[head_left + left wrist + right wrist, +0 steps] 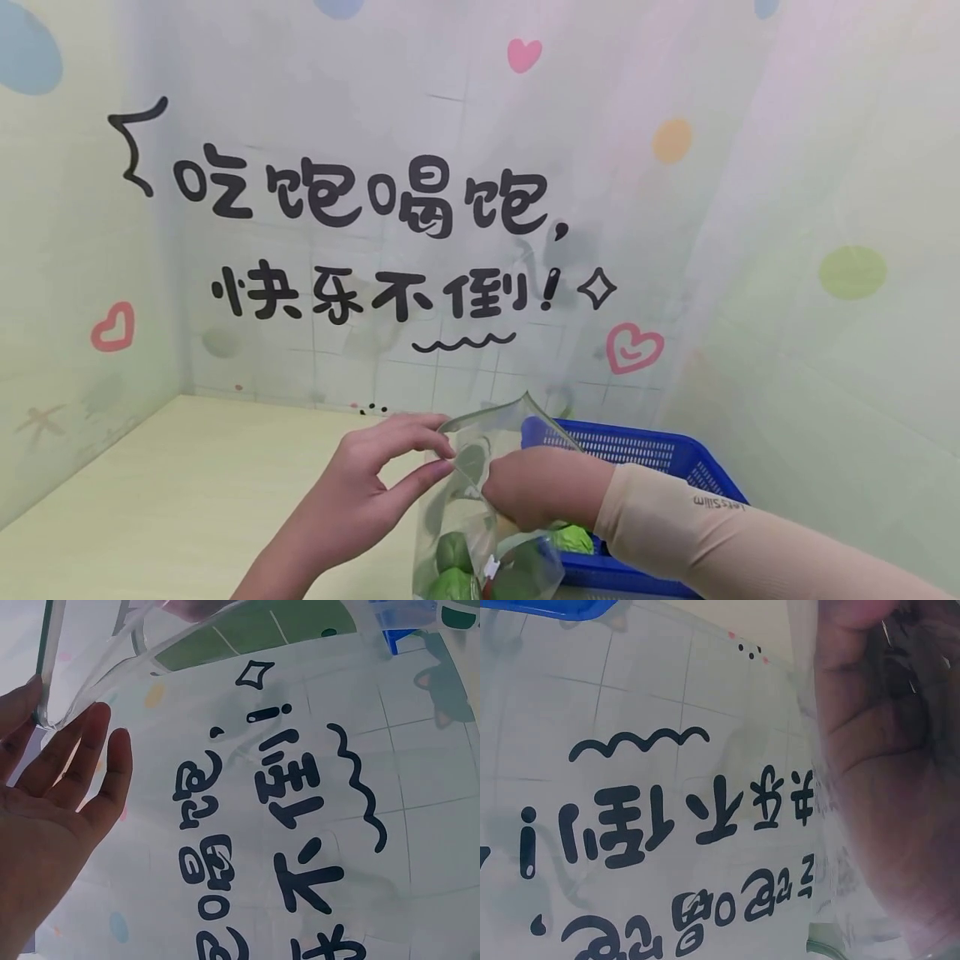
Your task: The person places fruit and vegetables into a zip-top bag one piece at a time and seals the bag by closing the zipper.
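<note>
A clear plastic bag (461, 508) with a dark green rim stands upright at the front of the table. My left hand (367, 479) pinches the bag's rim between thumb and fingers at its left side. In the left wrist view, the rim (43, 667) passes between the thumb and fingers. My right hand (543, 487) reaches in through the bag's mouth, wrist bent downward. Its fingertips are hidden, and I cannot tell whether it holds anything. Rounded green vegetables (453, 579) lie low in the bag, beside a small white piece (491, 567).
Behind the bag and to its right stands a blue perforated basket (697, 457), with something leafy and green (573, 540) inside. The pale wooden table (187, 492) stretches to the left. A printed curtain (420, 108) encloses the back and sides.
</note>
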Demonstrator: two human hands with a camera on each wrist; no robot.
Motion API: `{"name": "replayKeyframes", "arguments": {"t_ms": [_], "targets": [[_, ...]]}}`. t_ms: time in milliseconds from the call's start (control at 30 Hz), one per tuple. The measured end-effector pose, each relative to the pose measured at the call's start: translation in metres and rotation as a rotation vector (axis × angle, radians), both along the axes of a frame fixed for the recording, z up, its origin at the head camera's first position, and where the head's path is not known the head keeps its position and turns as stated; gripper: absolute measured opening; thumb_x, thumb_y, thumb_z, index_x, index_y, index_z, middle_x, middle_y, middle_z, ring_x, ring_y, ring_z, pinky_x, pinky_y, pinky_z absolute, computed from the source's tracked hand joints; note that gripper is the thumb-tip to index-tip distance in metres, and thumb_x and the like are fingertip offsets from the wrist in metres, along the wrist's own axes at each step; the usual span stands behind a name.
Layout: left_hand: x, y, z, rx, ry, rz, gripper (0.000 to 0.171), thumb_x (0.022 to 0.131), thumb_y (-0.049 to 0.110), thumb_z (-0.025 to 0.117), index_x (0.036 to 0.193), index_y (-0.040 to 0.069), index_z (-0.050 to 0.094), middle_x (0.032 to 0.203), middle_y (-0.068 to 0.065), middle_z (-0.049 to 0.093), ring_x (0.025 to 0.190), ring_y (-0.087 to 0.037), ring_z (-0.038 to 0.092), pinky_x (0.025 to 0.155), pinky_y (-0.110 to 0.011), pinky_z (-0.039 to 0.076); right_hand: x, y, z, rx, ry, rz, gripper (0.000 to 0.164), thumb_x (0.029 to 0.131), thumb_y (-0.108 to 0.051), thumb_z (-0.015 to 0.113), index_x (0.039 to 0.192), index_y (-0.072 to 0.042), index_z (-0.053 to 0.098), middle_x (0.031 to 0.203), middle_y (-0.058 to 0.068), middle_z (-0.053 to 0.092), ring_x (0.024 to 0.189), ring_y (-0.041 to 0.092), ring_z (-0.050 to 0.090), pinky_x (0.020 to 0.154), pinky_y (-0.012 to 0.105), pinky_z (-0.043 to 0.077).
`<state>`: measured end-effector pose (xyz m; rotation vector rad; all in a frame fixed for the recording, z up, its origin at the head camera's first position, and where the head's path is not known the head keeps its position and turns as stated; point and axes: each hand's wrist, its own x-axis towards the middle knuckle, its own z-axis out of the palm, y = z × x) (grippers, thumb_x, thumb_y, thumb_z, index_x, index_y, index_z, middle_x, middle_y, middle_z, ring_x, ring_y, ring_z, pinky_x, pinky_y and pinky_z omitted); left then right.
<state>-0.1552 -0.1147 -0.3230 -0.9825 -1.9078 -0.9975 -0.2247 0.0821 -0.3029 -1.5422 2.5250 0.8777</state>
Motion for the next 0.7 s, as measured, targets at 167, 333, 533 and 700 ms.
{"name": "replayKeyframes", "arguments": {"t_ms": [167, 333, 533, 700], "targets": [[-0.001, 0.0, -0.001, -0.019, 0.019, -0.008, 0.017, 0.082, 0.01, 0.075, 0.094, 0.02, 0.069, 0.097, 0.011, 0.069, 0.109, -0.018, 0.061, 0.098, -0.038, 0.048, 0.0, 0.001, -0.007, -0.016, -0.009, -0.026, 0.025, 0.075, -0.017, 0.076, 0.066, -0.022, 0.054, 0.061, -0.009, 0.052, 0.054, 0.006, 0.05, 0.055, 0.022, 0.05], [-0.001, -0.001, -0.002, -0.054, 0.009, -0.033, 0.018, 0.083, 0.009, 0.074, 0.094, 0.022, 0.067, 0.099, 0.009, 0.069, 0.111, -0.019, 0.06, 0.097, -0.043, 0.048, -0.001, 0.003, -0.016, -0.026, -0.032, 0.003, 0.024, 0.076, -0.018, 0.075, 0.064, -0.022, 0.055, 0.059, -0.01, 0.051, 0.052, 0.006, 0.048, 0.054, 0.02, 0.05], [0.001, -0.001, -0.003, -0.101, -0.009, -0.074, 0.015, 0.086, 0.01, 0.072, 0.093, 0.021, 0.066, 0.105, 0.005, 0.069, 0.111, -0.019, 0.06, 0.092, -0.041, 0.051, -0.002, 0.006, -0.027, -0.047, -0.086, -0.005, 0.016, 0.079, -0.02, 0.075, 0.071, -0.024, 0.062, 0.061, -0.011, 0.051, 0.051, 0.005, 0.046, 0.053, 0.015, 0.048], [0.001, -0.001, -0.003, -0.116, -0.023, -0.082, 0.012, 0.087, 0.012, 0.071, 0.092, 0.02, 0.065, 0.106, 0.004, 0.069, 0.112, -0.018, 0.059, 0.091, -0.042, 0.052, -0.003, 0.009, -0.034, -0.048, -0.1, -0.046, 0.014, 0.08, -0.019, 0.075, 0.073, -0.024, 0.064, 0.063, -0.011, 0.051, 0.053, 0.005, 0.047, 0.054, 0.014, 0.048]]}}
